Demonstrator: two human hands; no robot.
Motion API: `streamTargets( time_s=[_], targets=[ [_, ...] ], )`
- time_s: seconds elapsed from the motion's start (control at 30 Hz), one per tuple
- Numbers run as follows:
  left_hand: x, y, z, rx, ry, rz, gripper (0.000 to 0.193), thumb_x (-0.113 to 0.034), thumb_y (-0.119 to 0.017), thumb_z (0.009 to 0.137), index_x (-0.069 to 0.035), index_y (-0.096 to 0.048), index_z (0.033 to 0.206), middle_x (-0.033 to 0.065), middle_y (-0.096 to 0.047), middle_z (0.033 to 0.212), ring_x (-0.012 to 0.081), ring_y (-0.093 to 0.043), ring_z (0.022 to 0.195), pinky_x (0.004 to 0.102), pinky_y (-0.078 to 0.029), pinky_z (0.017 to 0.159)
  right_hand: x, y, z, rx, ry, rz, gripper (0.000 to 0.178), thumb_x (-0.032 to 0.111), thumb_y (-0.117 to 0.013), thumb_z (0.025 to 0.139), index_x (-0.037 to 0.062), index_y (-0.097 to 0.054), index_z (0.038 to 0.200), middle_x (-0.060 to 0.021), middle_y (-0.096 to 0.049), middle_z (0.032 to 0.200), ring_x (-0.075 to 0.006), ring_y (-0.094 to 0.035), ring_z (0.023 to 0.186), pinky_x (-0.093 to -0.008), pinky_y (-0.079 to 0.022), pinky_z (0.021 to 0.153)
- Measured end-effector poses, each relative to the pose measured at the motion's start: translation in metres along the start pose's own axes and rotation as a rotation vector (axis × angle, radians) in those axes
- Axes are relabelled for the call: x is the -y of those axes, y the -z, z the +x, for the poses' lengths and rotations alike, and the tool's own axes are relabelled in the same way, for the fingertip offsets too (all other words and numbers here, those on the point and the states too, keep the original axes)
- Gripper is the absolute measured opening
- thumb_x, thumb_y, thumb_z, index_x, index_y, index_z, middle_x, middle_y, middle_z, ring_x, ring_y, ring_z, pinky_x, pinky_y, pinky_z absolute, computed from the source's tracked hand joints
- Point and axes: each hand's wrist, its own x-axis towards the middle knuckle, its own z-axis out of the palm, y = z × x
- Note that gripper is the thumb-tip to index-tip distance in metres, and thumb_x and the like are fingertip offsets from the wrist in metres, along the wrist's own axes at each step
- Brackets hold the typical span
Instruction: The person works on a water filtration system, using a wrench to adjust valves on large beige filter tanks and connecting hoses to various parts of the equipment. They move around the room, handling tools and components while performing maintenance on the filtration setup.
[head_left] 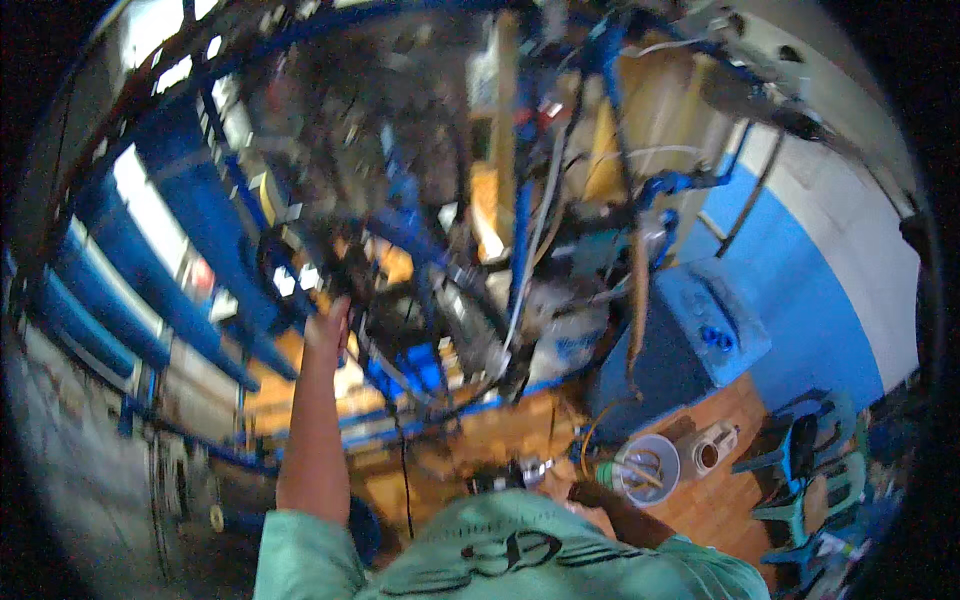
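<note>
My left arm stretches up and forward, and my left hand [328, 325] is at the dark parts of a blue-framed machine [430, 240]. Motion smears its fingers, so whether they hold a part cannot be made out. My right arm bends in close to my body at the lower middle. There my right hand [585, 505] is mostly hidden by the arm and my green shirt. Just left of it is a small shiny metal piece [535, 468]; whether the hand touches it is unclear. Cables and thin hoses hang across the machine's front.
To the right of the machine stands a blue box-like cabinet [655, 345]. A white bucket [672, 450] with hoses inside and an off-white jug [708, 452] sit on the wooden floor. Green plastic chairs [815, 490] are at the far right. Blue bars [130, 270] run along the left.
</note>
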Motion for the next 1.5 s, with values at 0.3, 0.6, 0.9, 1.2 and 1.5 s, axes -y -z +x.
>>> streamTargets(
  time_s=[0.3,0.6,0.9,1.2,1.5],
  targets=[
    [-0.006,-0.006,-0.032,0.024,0.051,0.025,0.029,-0.037,-0.067,0.083,-0.010,-0.060,0.073,-0.0035,-0.046,0.054,0.0089,-0.041,0.040,0.0250,-0.032,0.037,0.029,0.055,-0.082,0.098,-0.283,0.377,0.030,0.039,-0.062,0.082,0.0113,-0.071,0.091,-0.0127,-0.067,0.092,-0.0310,-0.064,0.087,-0.0428,-0.050,0.076],
    [0.090,0.032,-0.078,-0.090,0.237,-0.479,0.024,-0.040,-0.066,0.086,-0.016,-0.059,0.088,-0.0074,-0.046,0.064,0.0045,-0.037,0.050,0.0224,-0.029,0.041,-0.014,0.028,-0.117,-0.149,-0.450,0.382,0.029,0.040,-0.061,0.085,0.0109,-0.064,0.087,-0.0130,-0.065,0.087,-0.0282,-0.062,0.071,-0.0436,-0.051,0.063],
    [0.305,0.036,-0.155,0.663,-0.139,0.538,0.031,-0.039,-0.054,0.092,-0.009,-0.057,0.090,0.0015,-0.059,0.071,0.0162,-0.056,0.061,0.0285,-0.048,0.056,-0.022,0.053,-0.169,-0.207,-0.758,0.584,0.024,0.027,-0.056,0.084,0.0036,-0.062,0.083,-0.0138,-0.064,0.080,-0.0289,-0.061,0.077,-0.0425,-0.049,0.068],
    [0.355,0.050,-0.186,1.081,0.405,0.951,0.032,-0.038,-0.052,0.093,-0.006,-0.057,0.090,0.0022,-0.059,0.073,0.0165,-0.056,0.065,0.0290,-0.047,0.059,0.201,-0.044,-0.268,-0.128,-1.096,0.567,0.019,0.019,-0.054,0.076,0.0053,-0.066,0.072,-0.0193,-0.065,0.083,-0.0372,-0.062,0.075,-0.0458,-0.050,0.065],
    [0.330,-0.143,-0.125,1.495,0.110,1.120,0.034,-0.037,-0.051,0.093,-0.004,-0.057,0.089,0.0029,-0.059,0.075,0.0168,-0.056,0.070,0.0296,-0.046,0.063,0.438,-0.032,-0.239,-0.190,-1.943,1.286,0.029,0.025,-0.050,0.077,0.0037,-0.069,0.085,-0.0213,-0.066,0.090,-0.0365,-0.063,0.082,-0.0452,-0.049,0.071]
  ],
)
